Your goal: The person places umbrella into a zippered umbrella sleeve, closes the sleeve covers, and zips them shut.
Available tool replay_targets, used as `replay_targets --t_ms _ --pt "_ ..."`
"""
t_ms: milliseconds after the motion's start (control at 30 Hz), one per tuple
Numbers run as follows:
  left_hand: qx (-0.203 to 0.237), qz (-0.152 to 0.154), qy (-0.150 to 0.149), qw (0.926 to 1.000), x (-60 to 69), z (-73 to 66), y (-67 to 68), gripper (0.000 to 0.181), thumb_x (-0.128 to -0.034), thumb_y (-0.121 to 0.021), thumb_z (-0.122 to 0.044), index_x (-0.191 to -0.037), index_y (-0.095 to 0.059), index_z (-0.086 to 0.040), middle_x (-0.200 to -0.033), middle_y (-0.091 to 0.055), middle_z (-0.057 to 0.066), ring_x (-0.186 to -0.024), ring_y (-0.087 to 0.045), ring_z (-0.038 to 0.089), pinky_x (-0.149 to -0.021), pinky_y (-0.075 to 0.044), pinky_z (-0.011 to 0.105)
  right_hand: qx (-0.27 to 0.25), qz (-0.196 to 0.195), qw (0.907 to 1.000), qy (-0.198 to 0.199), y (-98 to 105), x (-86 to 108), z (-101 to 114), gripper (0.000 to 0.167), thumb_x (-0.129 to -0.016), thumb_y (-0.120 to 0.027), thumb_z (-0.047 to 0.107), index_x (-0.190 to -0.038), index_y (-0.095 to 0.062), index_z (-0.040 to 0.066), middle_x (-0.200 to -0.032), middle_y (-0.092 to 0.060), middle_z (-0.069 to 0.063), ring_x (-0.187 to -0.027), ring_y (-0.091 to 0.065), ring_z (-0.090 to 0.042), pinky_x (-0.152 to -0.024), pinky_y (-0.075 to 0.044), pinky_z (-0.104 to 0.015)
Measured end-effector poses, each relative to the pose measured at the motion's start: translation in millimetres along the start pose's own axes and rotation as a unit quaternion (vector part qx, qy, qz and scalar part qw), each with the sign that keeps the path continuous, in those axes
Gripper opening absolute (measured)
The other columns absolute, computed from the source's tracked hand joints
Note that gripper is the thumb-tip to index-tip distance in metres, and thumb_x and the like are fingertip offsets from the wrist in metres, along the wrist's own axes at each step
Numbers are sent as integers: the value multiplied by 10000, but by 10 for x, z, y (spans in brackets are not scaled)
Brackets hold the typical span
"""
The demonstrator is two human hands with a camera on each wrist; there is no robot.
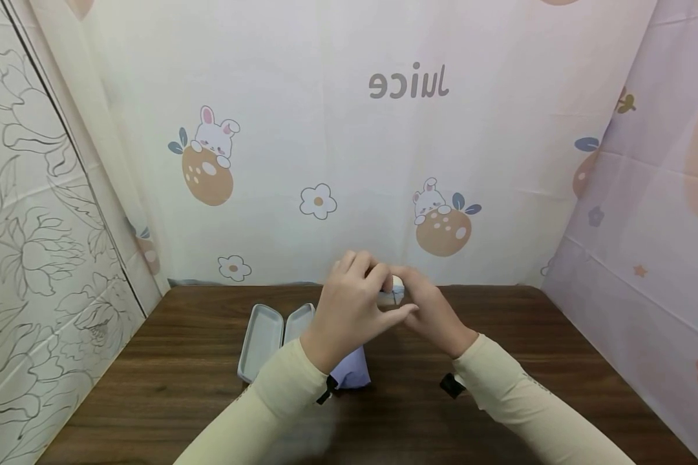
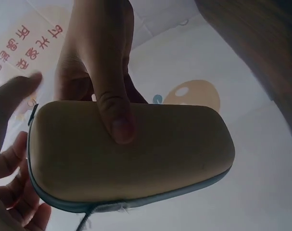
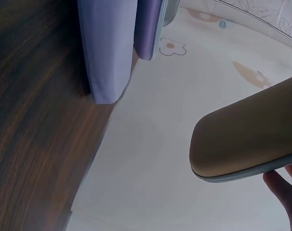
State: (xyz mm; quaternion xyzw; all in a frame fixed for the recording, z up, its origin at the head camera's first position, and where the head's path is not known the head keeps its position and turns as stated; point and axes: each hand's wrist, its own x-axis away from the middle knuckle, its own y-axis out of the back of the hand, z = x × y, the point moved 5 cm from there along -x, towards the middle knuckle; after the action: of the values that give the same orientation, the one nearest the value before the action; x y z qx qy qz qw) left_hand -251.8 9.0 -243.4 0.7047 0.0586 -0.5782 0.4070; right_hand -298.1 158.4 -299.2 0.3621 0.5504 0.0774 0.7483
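Note:
A cream hard-shell zip case [image 2: 170,154] with a blue-grey zipper edge is held up above the table. My right hand [image 1: 433,313] grips it, with its thumb [image 2: 118,122] across the cream face in the left wrist view. My left hand [image 1: 349,303] is at the zipper end, its thumb standing apart from the case and its bent fingers [image 2: 16,192] beside the edge. Whether those fingers touch the zipper is unclear. In the head view the hands hide most of the case [image 1: 392,294]. A thin cord hangs below it in the left wrist view.
An open case with pale grey insides [image 1: 262,342] lies on the brown table [image 1: 407,420], partly behind the left arm. Beside it is a lilac object [image 1: 351,371], its kind unclear. Printed curtains [image 1: 326,129] enclose the table at the back and sides.

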Motion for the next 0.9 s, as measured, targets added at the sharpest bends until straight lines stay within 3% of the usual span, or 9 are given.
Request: replay_targets --t_ms 167,533,667,833,900 --pt "-362 9 94 9993 -1 -12 -12 237 -763 -794 -277 -762 -586 -164 -797 -462 -14 -726 -409 183 -593 -332 286 42 67 9999 -76 -12 14 -3 582 -792 -788 -88 -1304 -525 1 -1203 -594 -126 -1036 -591 -239 -829 -546 -395" --pt "628 99 335 9974 13 41 55 124 -757 -821 -177 -782 -699 -181 -805 -504 -35 -731 -417 146 -659 -361 258 43 17 9999 -151 17 -3 16 602 -804 -770 -88 -1346 -535 23 -1295 -592 -96 -1160 -576 -266 -965 -483 -365" --pt "638 101 419 9970 32 67 68 145 -759 -833 -208 -774 -692 -175 -798 -496 -36 -736 -416 145 -662 -363 249 104 46 9998 -173 17 3 7 573 -846 -789 9 -1358 -530 20 -1299 -589 -107 -1169 -571 -266 -978 -475 -358" --pt "590 80 344 9976 41 81 78 147 -771 -833 -229 -781 -698 -173 -807 -519 -36 -728 -427 147 -655 -375 254 197 48 9997 -140 18 6 3 594 -827 -786 -25 -1359 -527 12 -1290 -591 -115 -1159 -575 -265 -964 -485 -364" --pt "587 102 283 9978 40 83 75 155 -778 -847 -242 -785 -707 -173 -809 -531 -35 -725 -442 147 -651 -386 255 245 22 9996 -112 21 8 3 517 -903 -756 86 -1360 -527 10 -1286 -593 -119 -1153 -579 -269 -958 -490 -371"
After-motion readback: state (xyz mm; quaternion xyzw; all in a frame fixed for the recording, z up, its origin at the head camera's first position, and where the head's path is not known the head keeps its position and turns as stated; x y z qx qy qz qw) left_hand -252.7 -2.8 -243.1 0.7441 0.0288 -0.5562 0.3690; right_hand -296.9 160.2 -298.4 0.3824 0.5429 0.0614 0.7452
